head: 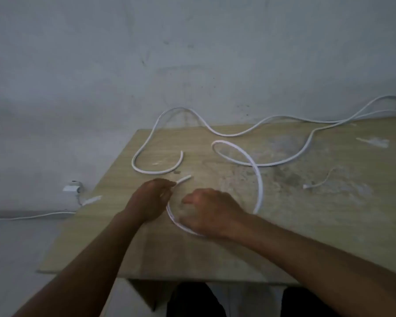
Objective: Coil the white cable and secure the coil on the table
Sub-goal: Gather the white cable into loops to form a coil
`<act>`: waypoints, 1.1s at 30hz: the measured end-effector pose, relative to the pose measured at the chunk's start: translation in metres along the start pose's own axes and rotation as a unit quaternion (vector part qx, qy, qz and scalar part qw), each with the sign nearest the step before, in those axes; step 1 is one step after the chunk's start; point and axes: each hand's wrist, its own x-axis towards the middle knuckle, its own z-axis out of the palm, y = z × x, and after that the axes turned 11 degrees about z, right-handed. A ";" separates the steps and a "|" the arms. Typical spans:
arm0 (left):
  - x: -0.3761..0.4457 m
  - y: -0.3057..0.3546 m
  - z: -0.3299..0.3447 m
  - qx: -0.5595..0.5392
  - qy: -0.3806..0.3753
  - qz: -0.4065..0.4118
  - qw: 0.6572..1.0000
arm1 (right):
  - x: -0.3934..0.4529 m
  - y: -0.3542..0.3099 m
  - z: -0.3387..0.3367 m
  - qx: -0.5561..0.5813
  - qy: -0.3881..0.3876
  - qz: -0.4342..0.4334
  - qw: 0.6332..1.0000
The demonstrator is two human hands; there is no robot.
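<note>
The white cable (258, 179) sprawls loose over the wooden table (306, 225), not yet coiled except for one small arc between my hands. Its near end (184, 179) pokes out just past my left hand (150, 199), whose fingers are curled and pinching the cable close to that tip. From there the cable curves down and toward me, then passes under my right hand (212, 211), which lies over it with fingers bent; I cannot tell for sure whether those fingers are closed round the cable or only resting on it, since the hand hides that stretch and the picture is blurred there. Beyond my right hand the cable rises in a tall curve, loops back on itself toward the middle of the table, and runs off along the table's far edge to the right, where it doubles up. The other run comes back along that far edge, humps up against the grey wall (146, 53), and ends in a hook-shaped curl on the table beyond my left hand.

To the right of the cable's loop lies a short thin white wire (320, 180), well apart from my hands. Farther back on the right is a pale scrap (375, 143) on the tabletop. Left of the table, low on the wall, a white fitting (71, 187) shows, with a white lead (32, 216) trailing along the floor.
</note>
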 end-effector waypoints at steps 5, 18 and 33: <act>-0.008 -0.007 -0.002 -0.009 -0.010 0.047 0.999 | -0.004 -0.004 0.028 -0.036 -0.011 -0.014 0.999; 0.012 0.025 -0.021 -0.155 0.121 0.084 0.977 | 0.013 0.024 -0.061 -0.016 0.185 -0.117 0.976; 0.069 0.103 -0.119 -0.733 0.168 -0.038 0.658 | 0.091 0.103 -0.110 0.218 0.358 -0.029 0.908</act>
